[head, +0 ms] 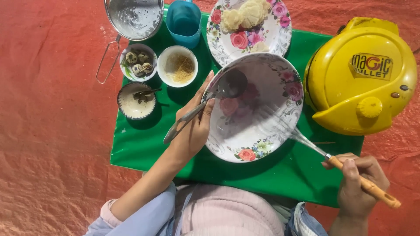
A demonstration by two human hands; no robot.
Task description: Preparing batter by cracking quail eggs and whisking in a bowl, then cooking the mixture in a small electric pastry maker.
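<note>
Left hand (pixel 194 124) grip holding metal spoon (pixel 205 105) at floral bowl (pixel 267 131) rim, right hand (pixel 358 183) grip holding whisk (pixel 332 161)

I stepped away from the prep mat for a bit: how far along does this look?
Laid out: quail eggs, crumbs and pale patties on the far plate. In hand: left hand holds a spoon, right hand a whisk, both over the floral bowl, which looks empty. Eggs uncracked.
</note>
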